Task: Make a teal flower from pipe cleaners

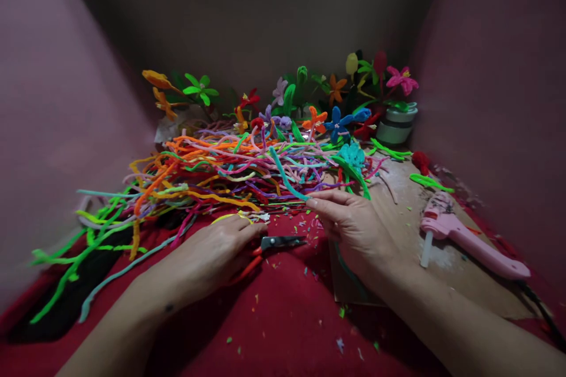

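My right hand [360,232] pinches a turquoise pipe cleaner [287,181] between thumb and fingertips. One end rises to the upper left, and a darker length hangs below the hand. To the left, my left hand [216,250] is closed with its fingers curled over the red-orange handles of small cutting pliers [283,242]. Their dark jaws point right above the red cloth. The fingers' undersides are hidden. Just beyond both hands lies a large heap of coloured pipe cleaners [230,165]. A turquoise fuzzy flower [352,156] rests past my right hand.
A pink glue gun [473,238] with a glue stick lies on a cardboard sheet [398,200] at right. Finished pipe-cleaner flowers line the back, near a pale pot [397,123]. Small trimmings dot the red cloth [283,324]. Walls stand on both sides.
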`<move>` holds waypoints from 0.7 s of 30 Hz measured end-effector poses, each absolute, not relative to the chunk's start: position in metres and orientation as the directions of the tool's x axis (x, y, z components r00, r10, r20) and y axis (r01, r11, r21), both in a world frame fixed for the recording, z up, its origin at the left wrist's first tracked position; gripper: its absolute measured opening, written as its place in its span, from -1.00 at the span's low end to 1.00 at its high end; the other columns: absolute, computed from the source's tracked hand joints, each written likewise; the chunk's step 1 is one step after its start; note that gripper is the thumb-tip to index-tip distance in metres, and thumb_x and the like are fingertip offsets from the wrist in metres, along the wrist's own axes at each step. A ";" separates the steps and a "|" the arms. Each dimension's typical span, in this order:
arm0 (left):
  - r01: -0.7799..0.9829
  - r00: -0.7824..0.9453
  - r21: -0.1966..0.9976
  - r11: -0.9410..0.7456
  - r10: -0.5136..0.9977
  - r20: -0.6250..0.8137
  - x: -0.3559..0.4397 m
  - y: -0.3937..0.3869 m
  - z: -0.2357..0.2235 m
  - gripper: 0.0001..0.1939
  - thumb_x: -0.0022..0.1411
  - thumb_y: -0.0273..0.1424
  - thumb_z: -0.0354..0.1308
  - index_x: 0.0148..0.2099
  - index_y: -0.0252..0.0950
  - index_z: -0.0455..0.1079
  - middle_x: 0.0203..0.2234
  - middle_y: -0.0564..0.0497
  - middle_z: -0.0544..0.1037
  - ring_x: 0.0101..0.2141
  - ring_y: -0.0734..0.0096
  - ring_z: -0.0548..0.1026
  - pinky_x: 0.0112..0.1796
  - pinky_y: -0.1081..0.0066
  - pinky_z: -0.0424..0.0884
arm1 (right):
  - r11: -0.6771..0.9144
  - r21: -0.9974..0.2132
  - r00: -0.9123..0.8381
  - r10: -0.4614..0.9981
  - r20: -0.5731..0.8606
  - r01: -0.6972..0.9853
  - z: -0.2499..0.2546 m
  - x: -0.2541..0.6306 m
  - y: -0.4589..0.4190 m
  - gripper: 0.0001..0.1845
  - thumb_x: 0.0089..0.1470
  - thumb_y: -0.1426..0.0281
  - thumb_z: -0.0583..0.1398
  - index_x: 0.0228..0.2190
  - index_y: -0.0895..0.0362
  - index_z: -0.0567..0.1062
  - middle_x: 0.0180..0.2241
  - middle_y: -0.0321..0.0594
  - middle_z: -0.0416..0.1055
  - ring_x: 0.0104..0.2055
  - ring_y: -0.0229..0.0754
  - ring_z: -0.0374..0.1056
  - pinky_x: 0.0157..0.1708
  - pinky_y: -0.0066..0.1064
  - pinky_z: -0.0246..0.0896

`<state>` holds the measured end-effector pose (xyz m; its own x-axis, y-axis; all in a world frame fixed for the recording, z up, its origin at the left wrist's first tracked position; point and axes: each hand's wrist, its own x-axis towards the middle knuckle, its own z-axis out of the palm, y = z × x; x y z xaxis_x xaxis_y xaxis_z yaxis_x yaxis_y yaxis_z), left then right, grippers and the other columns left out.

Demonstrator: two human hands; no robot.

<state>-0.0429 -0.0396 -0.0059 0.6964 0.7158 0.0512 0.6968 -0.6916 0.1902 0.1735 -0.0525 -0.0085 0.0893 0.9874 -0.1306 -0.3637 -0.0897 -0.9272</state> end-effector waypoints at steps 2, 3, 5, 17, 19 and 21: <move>0.696 0.696 0.216 -0.685 0.717 0.031 -0.042 -0.039 -0.002 -0.70 0.15 -0.39 0.02 -0.04 -0.17 0.37 -0.27 -0.06 0.49 -0.29 0.36 0.44 -0.26 0.42 0.35 | -0.105 -0.925 0.075 0.987 -0.142 -0.366 -0.008 0.173 -0.054 -0.88 -0.31 0.42 0.31 -0.57 0.18 0.52 -0.75 -0.45 0.14 -0.67 -0.44 -0.07 -0.66 -0.50 -0.19; 0.709 0.677 0.240 -0.664 0.735 0.036 -0.041 -0.039 0.000 -0.70 0.16 -0.36 0.03 -0.05 -0.17 0.37 -0.26 -0.06 0.49 -0.27 0.35 0.44 -0.24 0.40 0.35 | -0.114 -0.920 0.068 0.986 -0.150 -0.374 -0.008 0.172 -0.054 -0.88 -0.30 0.42 0.31 -0.57 0.19 0.51 -0.76 -0.46 0.13 -0.68 -0.45 -0.09 -0.68 -0.50 -0.22; 0.741 0.570 0.372 -0.560 0.816 0.093 -0.036 -0.039 0.004 -0.70 0.15 -0.30 0.05 -0.05 -0.18 0.38 -0.27 -0.05 0.50 -0.28 0.33 0.44 -0.25 0.39 0.35 | -0.141 -0.905 0.028 0.986 -0.166 -0.402 -0.009 0.171 -0.056 -0.87 -0.29 0.41 0.31 -0.56 0.19 0.50 -0.77 -0.48 0.10 -0.70 -0.46 -0.11 -0.70 -0.51 -0.28; 0.061 0.257 0.998 -0.016 0.967 0.000 0.016 -0.044 0.016 -0.82 0.06 -0.32 0.19 -0.46 -0.34 0.38 -0.69 0.11 0.37 -0.66 0.62 0.30 -0.62 0.61 0.21 | -0.263 -0.862 -0.277 0.949 -0.151 -0.433 -0.014 0.166 -0.064 -0.89 -0.10 0.37 0.19 -0.53 0.16 0.38 -0.79 -0.48 0.10 -0.77 -0.47 -0.19 -0.74 -0.52 -0.41; 0.043 0.250 0.998 -0.039 0.968 0.027 0.018 -0.043 0.016 -0.83 0.06 -0.34 0.19 -0.47 -0.34 0.37 -0.70 0.13 0.35 -0.66 0.63 0.28 -0.63 0.62 0.18 | -0.278 -0.865 -0.306 0.940 -0.154 -0.417 -0.013 0.167 -0.064 -0.89 -0.10 0.38 0.19 -0.54 0.16 0.37 -0.79 -0.46 0.15 -0.77 -0.47 -0.17 -0.75 -0.52 -0.39; -0.008 0.247 1.000 -0.022 0.969 0.023 0.021 -0.041 0.016 -0.86 0.04 -0.36 0.20 -0.46 -0.34 0.37 -0.70 0.15 0.32 -0.67 0.66 0.25 -0.64 0.63 0.16 | -0.286 -0.868 -0.310 0.937 -0.163 -0.406 -0.012 0.167 -0.063 -0.89 -0.11 0.37 0.20 -0.53 0.16 0.37 -0.79 -0.46 0.15 -0.78 -0.47 -0.17 -0.75 -0.52 -0.39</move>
<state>0.0213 -0.0408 0.0157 0.2466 0.9688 0.0230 -0.0081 -0.0216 0.9997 0.1675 -0.0632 -0.0120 -0.3100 0.9366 -0.1630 -0.4061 -0.2855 -0.8681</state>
